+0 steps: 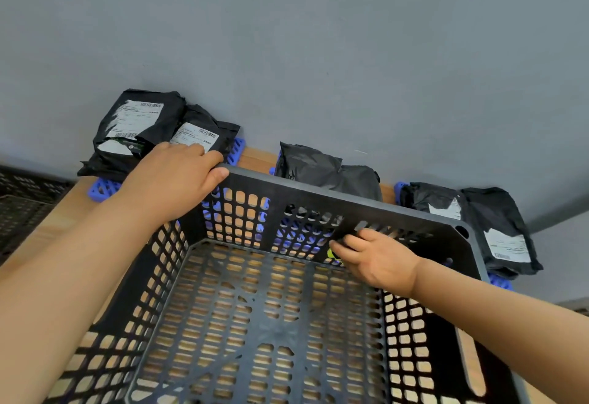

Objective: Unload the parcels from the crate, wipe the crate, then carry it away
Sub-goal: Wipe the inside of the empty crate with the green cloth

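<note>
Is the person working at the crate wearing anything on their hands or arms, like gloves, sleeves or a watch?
Nothing that shows. The left hand and right hand are both bare, without gloves or visible rings. Both forearms are uncovered as far as the picture reaches, with no sleeve edge, watch or wristband in sight. Nails look short and unpainted where visible.

One black crate point(318, 292), five black parcels point(137, 129) against the wall, three blue racks point(103, 189), two hands point(178, 174).

- Left hand point(178, 177) grips the black crate point(318, 199) at its far rim.
- Right hand point(373, 257) presses a yellow-green cloth point(331, 254) against the inner wall.
- Black parcels point(137, 126) line the bench point(51, 228) beyond.
</note>
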